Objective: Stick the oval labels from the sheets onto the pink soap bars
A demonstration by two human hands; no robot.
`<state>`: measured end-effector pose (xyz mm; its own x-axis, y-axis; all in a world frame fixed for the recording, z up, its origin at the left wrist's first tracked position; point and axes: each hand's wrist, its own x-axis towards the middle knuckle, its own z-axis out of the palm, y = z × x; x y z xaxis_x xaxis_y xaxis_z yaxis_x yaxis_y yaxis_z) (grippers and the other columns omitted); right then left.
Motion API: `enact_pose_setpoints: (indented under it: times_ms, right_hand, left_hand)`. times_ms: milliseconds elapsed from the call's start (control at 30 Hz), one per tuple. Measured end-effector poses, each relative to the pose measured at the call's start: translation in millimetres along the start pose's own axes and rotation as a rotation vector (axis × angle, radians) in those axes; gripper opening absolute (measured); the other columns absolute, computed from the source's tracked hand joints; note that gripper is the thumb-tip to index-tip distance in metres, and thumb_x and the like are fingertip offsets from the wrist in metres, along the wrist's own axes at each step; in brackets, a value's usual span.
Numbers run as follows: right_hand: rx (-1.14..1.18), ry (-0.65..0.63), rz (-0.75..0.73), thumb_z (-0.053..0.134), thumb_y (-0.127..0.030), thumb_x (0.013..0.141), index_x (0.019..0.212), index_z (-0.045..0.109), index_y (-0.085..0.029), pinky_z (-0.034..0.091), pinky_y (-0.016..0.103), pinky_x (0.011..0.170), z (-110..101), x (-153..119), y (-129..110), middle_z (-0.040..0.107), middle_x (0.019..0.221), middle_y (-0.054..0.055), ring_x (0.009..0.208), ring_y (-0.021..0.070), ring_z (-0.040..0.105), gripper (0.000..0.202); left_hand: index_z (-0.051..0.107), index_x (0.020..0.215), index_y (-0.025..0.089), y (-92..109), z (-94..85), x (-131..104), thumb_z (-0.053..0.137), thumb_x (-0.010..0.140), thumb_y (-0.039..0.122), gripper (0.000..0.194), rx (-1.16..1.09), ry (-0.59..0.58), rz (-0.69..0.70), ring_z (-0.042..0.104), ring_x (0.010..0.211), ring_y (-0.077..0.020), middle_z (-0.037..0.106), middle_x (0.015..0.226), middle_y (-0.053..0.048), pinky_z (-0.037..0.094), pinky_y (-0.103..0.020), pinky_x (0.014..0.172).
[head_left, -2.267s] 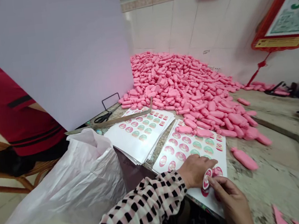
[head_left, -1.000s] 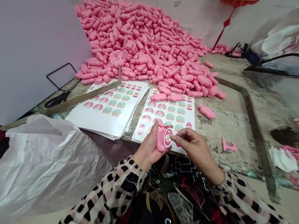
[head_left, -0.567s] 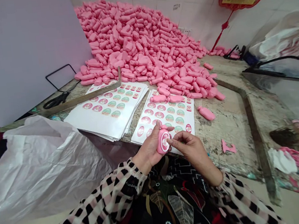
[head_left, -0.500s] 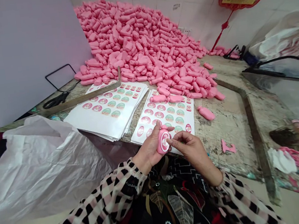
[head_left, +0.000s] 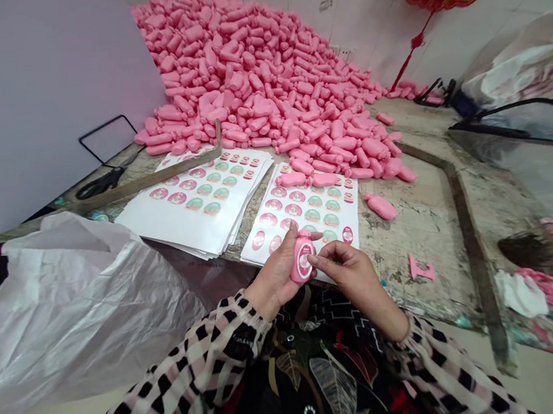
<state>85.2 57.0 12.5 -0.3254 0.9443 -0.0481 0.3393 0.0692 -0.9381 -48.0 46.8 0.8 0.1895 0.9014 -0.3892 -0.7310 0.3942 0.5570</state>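
A small pink plastic bottle rests in my left hand, whose fingers wrap round it from the left and behind. An oval pink-and-white sticker lies on the bottle's front. The thumb of my right hand touches the sticker's right edge; its other fingers are curled, and I cannot tell whether anything is pinched between them. Just beyond my hands lies a sheet of stickers with pink and green ovals. Two pink bottles lie across its far edge.
A big heap of pink bottles rises against the wall. Left are a stack of sticker sheets, scissors and a white plastic bag. A wooden strip, a lone bottle and a pink plastic piece lie right.
The view has shifted slightly. My hands hold almost the same pose, with the right thumb still at the sticker on the bottle.
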Motion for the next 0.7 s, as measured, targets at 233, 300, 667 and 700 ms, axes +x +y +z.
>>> enact_pose_setpoints:
  times_ms: [233,300,667,700]
  right_hand:
    - [-0.652,0.079,-0.186,0.045,-0.047,0.084,0.081,0.06,-0.023,0.03,0.025,0.058,-6,-9,-12,0.063,0.077,-0.001,0.066,0.0135,0.053,0.029]
    - [-0.724,0.071,-0.196,0.043,-0.047,0.085,0.081,0.06,-0.023,0.03,0.025,0.058,-6,-11,-14,0.064,0.077,-0.001,0.067,0.0137,0.054,0.03]
    - [-0.714,0.071,0.066,0.051,-0.067,0.068,0.077,0.06,-0.024,0.025,0.024,0.049,-2,-16,-18,0.06,0.061,-0.001,0.054,0.0148,0.049,0.045]
    - [-0.662,0.062,0.07,0.054,-0.066,0.066,0.076,0.06,-0.023,0.026,0.024,0.049,-2,-17,-17,0.059,0.061,-0.002,0.054,0.0146,0.049,0.045]
  left_hand:
    - [0.062,0.099,0.011,5,5.1,-4,0.047,0.076,0.061,0.057,-0.04,-0.035,-0.037,0.057,0.06,-0.0121,0.056,0.069,-0.004,0.045,-0.022,0.055]
    - [0.062,0.099,0.011,5,5.6,-5,0.047,0.077,0.06,0.057,-0.044,-0.036,-0.04,0.056,0.059,-0.0116,0.058,0.069,-0.005,0.045,-0.021,0.054]
    - [0.061,0.095,0.01,4,1.9,-5,0.052,0.075,0.058,0.053,-0.109,-0.029,0.032,0.052,0.054,-0.0089,0.055,0.061,-0.001,0.044,-0.02,0.055]
    - [0.06,0.094,0.011,4,1.9,-5,0.051,0.075,0.058,0.051,-0.114,-0.023,0.043,0.053,0.053,-0.0094,0.054,0.06,-0.001,0.044,-0.02,0.054]
